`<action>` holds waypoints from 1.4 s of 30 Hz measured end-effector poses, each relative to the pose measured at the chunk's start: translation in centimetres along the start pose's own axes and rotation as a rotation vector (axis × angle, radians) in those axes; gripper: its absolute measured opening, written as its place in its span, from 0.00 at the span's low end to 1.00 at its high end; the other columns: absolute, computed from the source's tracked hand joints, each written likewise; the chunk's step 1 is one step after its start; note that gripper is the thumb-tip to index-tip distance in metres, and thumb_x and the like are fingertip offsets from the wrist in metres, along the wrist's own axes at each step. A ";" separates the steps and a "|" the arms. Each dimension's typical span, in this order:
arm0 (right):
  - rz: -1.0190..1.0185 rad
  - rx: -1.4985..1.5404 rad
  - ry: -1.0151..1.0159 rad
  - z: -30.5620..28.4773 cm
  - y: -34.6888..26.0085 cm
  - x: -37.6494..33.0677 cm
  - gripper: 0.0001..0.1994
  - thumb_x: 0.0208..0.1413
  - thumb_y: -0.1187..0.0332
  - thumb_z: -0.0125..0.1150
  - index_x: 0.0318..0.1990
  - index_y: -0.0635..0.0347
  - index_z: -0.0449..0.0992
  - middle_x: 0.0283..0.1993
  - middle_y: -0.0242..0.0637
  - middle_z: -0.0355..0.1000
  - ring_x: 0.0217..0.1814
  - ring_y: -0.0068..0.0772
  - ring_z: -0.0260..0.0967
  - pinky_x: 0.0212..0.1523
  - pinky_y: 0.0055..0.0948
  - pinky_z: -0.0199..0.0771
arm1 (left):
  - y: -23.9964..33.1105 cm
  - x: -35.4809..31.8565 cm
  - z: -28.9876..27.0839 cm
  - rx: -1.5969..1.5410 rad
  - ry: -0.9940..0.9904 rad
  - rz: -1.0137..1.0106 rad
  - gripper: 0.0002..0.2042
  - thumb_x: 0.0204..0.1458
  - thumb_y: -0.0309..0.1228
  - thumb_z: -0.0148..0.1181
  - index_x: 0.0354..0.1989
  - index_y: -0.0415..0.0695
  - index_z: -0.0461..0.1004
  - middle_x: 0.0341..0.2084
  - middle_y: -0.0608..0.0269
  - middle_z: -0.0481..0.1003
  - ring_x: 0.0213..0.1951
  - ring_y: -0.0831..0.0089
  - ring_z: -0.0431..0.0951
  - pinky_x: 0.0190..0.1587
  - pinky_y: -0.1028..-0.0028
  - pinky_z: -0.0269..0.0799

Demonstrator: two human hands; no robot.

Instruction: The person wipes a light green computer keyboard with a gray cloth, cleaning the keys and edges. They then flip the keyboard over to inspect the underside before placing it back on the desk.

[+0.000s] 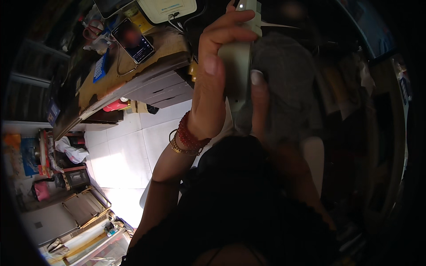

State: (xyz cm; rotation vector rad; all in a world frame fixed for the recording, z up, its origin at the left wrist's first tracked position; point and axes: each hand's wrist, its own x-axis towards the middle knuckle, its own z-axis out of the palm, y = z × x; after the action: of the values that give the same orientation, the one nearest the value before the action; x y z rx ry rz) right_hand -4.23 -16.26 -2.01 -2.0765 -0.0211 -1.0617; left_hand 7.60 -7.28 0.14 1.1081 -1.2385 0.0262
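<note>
In front of me, my left hand [215,75] is wrapped round a pale plastic device [237,66], long and boxy, tilted nearly upright with its narrow side toward me. The left fingers curl over its upper end, and the thumb lies along its side. Red beads and a gold bangle circle that wrist. Close to the device's lower right edge is my right hand [260,99], thumb raised against it; its other fingers are hidden in shadow. Grey cloth [284,75] lies in the dark behind the device.
To the left stands a worn wooden desk [166,46] holding a lit phone [132,41], a blue keypad-like object [100,68], scissors [93,29] and a white box with cables [168,9]. Beyond pale floor tiles [122,155], shelves and bags crowd the far left.
</note>
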 end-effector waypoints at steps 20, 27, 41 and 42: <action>-0.059 0.119 -0.030 3.7 1.5 -1.4 0.15 0.56 0.70 0.57 0.50 0.66 0.70 0.47 0.41 0.70 0.50 0.37 0.68 0.51 0.32 0.68 | 0.0 0.5 -1.4 -0.059 0.116 -0.050 0.19 0.63 0.42 0.28 0.50 0.45 0.64 0.60 0.40 0.57 0.63 0.49 0.59 0.60 0.55 0.62; -0.070 0.119 -0.045 4.3 1.3 -2.8 0.15 0.55 0.70 0.58 0.49 0.65 0.71 0.46 0.41 0.71 0.49 0.37 0.69 0.50 0.32 0.69 | 0.1 0.0 -1.3 -0.050 0.107 -0.021 0.19 0.63 0.43 0.29 0.50 0.44 0.62 0.60 0.38 0.57 0.64 0.48 0.56 0.63 0.53 0.57; -0.063 0.050 0.029 2.7 -1.6 -0.3 0.15 0.52 0.71 0.62 0.47 0.64 0.73 0.44 0.40 0.72 0.45 0.36 0.71 0.47 0.30 0.71 | 0.4 -0.3 -1.2 -0.096 0.213 -0.019 0.16 0.60 0.40 0.40 0.47 0.41 0.63 0.58 0.46 0.62 0.60 0.59 0.61 0.64 0.62 0.51; -0.060 0.063 0.003 2.8 -0.8 -0.7 0.15 0.52 0.72 0.62 0.47 0.64 0.73 0.44 0.40 0.73 0.44 0.36 0.71 0.46 0.30 0.71 | 0.4 -0.3 -1.3 -0.122 0.242 -0.056 0.16 0.59 0.40 0.40 0.47 0.41 0.63 0.58 0.46 0.62 0.60 0.59 0.61 0.63 0.62 0.51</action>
State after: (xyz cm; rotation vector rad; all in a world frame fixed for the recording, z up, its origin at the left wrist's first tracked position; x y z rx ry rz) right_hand -3.10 -13.64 -2.94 -2.0289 -0.1147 -1.0864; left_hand 8.22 -5.98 0.33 1.0013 -0.9794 0.0402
